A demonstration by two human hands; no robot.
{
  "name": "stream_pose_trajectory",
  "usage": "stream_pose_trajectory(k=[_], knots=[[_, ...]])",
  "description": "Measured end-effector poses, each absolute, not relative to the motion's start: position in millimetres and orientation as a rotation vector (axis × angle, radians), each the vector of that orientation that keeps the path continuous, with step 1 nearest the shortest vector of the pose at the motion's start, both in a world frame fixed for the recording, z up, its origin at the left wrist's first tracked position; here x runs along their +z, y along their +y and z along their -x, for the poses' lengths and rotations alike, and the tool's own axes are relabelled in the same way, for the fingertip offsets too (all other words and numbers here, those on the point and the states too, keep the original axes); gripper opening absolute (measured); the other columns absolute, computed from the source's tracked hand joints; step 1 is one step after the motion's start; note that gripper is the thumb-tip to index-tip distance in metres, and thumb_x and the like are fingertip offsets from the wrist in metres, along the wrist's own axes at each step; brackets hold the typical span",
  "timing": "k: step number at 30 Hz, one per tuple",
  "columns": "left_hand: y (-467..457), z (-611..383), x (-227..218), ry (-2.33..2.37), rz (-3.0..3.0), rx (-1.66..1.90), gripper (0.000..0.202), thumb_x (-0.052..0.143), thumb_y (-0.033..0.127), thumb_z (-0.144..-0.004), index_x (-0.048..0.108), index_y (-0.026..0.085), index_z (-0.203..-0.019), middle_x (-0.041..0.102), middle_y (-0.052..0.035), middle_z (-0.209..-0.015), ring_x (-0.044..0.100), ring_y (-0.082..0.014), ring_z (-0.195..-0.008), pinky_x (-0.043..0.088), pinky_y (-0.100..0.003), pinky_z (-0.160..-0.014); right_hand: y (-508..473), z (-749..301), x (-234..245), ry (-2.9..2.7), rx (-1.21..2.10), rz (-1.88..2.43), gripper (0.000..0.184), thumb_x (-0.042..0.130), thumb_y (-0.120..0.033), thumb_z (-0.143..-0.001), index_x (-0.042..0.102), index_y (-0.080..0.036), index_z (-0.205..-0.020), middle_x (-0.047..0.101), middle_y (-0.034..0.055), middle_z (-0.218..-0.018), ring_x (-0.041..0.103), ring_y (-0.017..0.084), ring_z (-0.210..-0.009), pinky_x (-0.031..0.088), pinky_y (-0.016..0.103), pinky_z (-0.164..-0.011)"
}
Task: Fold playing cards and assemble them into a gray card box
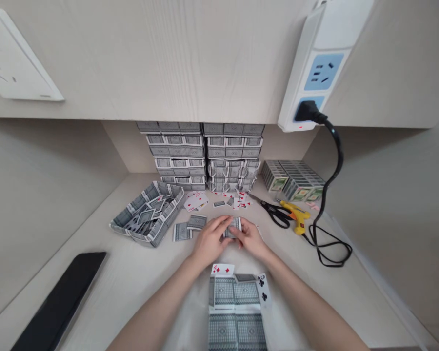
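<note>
My left hand (209,240) and my right hand (250,238) meet at the middle of the desk, fingers curled around a small folded playing card (233,227) with a grey patterned back. Both hands pinch it from either side. Just in front of my wrists lies a flat sheet of joined playing cards (235,304), grey backs up, with a red diamond card and a black clubs card at its edges. More folded grey card pieces (190,227) lie left of my left hand.
A tray built of cards (148,213) sits at the left, stacked card boxes (205,156) at the back, card packs (292,180) back right. Scissors (276,212), a yellow glue gun (296,214) and black cable (327,243) lie right. A dark phone (58,302) lies front left. A power strip (320,63) hangs above.
</note>
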State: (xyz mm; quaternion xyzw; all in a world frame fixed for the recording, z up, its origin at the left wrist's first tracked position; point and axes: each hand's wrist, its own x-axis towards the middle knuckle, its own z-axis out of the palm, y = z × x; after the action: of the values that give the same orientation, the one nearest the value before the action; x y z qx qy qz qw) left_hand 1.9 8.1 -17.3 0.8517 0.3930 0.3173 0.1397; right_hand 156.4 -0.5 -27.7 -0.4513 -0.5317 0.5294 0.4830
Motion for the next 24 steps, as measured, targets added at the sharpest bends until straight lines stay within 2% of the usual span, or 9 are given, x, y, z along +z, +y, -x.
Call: stream_pose_trajectory(k=[2,6,10,14,16,18,20,24], knots=[[8,-2,-17,1.165,-2.494,0.891,0.056,0.062,0.025,-0.070,0.043,0.028,-0.123,0.047,-0.0016,-0.127,0.049,-0.0181,-0.109,0.040,-0.035,-0.094,1,-157,-28,-1.284,1.285,1.073,0.026,0.062,-0.040,-0.068,0.052,-0.017,-0.076,0.047,-0.0071,-0.052,0.037,0.006,-0.038,0.030,0.019,-0.038],[10,-1,-16,1.200,-2.502,0.819,0.061,0.064,0.032,-0.069,0.041,0.030,-0.125,0.047,-0.0011,-0.128,0.050,-0.0187,-0.108,0.041,-0.035,-0.092,2,-159,-26,-1.233,1.348,0.999,0.031,0.064,-0.043,-0.065,0.053,-0.017,-0.076,0.053,-0.0041,-0.061,0.044,0.008,-0.049,0.034,0.020,-0.046],[13,1,-15,1.211,-2.501,0.772,0.061,0.064,0.041,-0.067,0.044,0.028,-0.123,0.053,-0.0029,-0.121,0.052,-0.0199,-0.106,0.042,-0.035,-0.091,0,-160,-23,-1.314,1.346,1.075,0.032,0.061,-0.047,-0.067,0.053,-0.016,-0.071,0.045,-0.0070,-0.048,0.032,0.005,-0.036,0.024,0.020,-0.037],[16,6,-16,1.276,-2.497,0.813,0.056,0.059,0.046,-0.069,0.049,0.023,-0.119,0.056,-0.0057,-0.118,0.052,-0.0220,-0.107,0.041,-0.037,-0.092,-1,-162,-21,-1.348,1.261,1.172,0.037,0.049,-0.053,-0.074,0.054,-0.017,-0.071,0.045,-0.0061,-0.038,0.037,0.008,-0.031,0.028,0.021,-0.036],[18,11,-17,1.337,-2.460,0.868,0.055,0.059,0.046,-0.070,0.049,0.023,-0.119,0.055,-0.0058,-0.118,0.051,-0.0219,-0.107,0.040,-0.037,-0.093,1,-168,-18,-1.296,1.124,1.245,0.040,0.045,-0.055,-0.075,0.055,-0.017,-0.076,0.053,-0.0029,-0.043,0.040,0.010,-0.032,0.032,0.022,-0.037],[19,16,-17,1.384,-2.432,0.915,0.055,0.059,0.044,-0.071,0.047,0.024,-0.121,0.054,-0.0053,-0.120,0.050,-0.0215,-0.108,0.040,-0.037,-0.093,5,-181,-16,-1.235,0.985,1.299,0.041,0.044,-0.055,-0.076,0.056,-0.016,-0.081,0.063,0.0039,-0.061,0.041,0.010,-0.034,0.034,0.024,-0.037],[20,21,-16,1.395,-2.441,0.911,0.055,0.058,0.042,-0.072,0.045,0.025,-0.123,0.052,-0.0053,-0.122,0.049,-0.0219,-0.110,0.039,-0.039,-0.094,9,-197,-15,-1.240,0.858,1.384,0.039,0.047,-0.053,-0.075,0.057,-0.016,-0.082,0.065,0.0064,-0.067,0.042,0.011,-0.036,0.035,0.025,-0.039],[18,22,-15,1.329,-2.509,0.766,0.055,0.058,0.037,-0.072,0.044,0.022,-0.123,0.052,-0.0066,-0.122,0.047,-0.0231,-0.110,0.037,-0.040,-0.094,12,-228,-19,-1.477,0.659,1.593,0.029,0.061,-0.042,-0.065,0.061,-0.016,-0.078,0.064,0.0061,-0.073,0.056,0.018,-0.063,0.043,0.029,-0.059]])
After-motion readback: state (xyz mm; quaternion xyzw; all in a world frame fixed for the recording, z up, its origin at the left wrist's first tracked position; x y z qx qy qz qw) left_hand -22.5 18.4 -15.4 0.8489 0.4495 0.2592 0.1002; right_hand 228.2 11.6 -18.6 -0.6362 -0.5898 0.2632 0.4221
